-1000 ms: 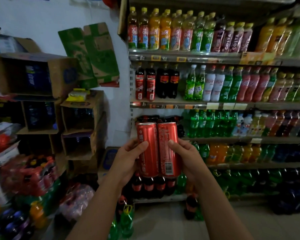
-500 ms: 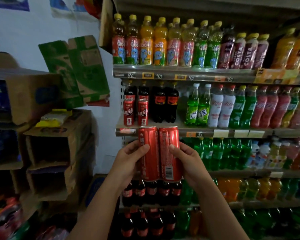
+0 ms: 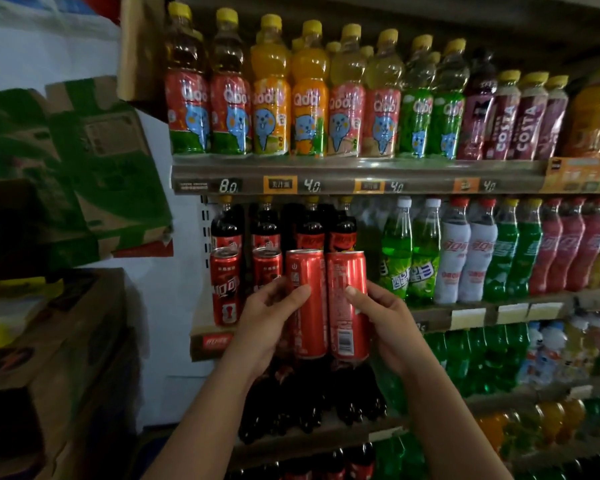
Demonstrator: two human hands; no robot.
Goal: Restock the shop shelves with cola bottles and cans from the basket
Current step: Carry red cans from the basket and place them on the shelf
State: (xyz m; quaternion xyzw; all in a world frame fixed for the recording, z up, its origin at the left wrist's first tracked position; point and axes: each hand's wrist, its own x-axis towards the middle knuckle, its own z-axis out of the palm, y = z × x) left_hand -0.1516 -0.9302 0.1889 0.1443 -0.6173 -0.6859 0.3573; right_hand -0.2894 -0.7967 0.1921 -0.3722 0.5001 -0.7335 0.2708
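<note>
Two tall red cola cans are held upright side by side in front of the second shelf (image 3: 492, 311). My left hand (image 3: 267, 317) grips the left can (image 3: 307, 327) and my right hand (image 3: 383, 317) grips the right can (image 3: 347, 327). Just left of them, two shorter red cola cans (image 3: 225, 285) stand at the shelf's front edge. Dark cola bottles (image 3: 310, 230) stand behind the cans on that shelf. The basket is out of view.
Yellow-capped juice bottles (image 3: 305, 98) and Costa bottles (image 3: 523, 119) fill the top shelf. Green, white and pink soda bottles (image 3: 465, 251) stand right of the colas. More cola bottles (image 3: 302, 403) sit one shelf down. Cardboard boxes (image 3: 59, 358) are stacked at the left.
Both hands have lifted the two cans from the lower shelf level up to the second shelf. The view has moved closer and higher.
</note>
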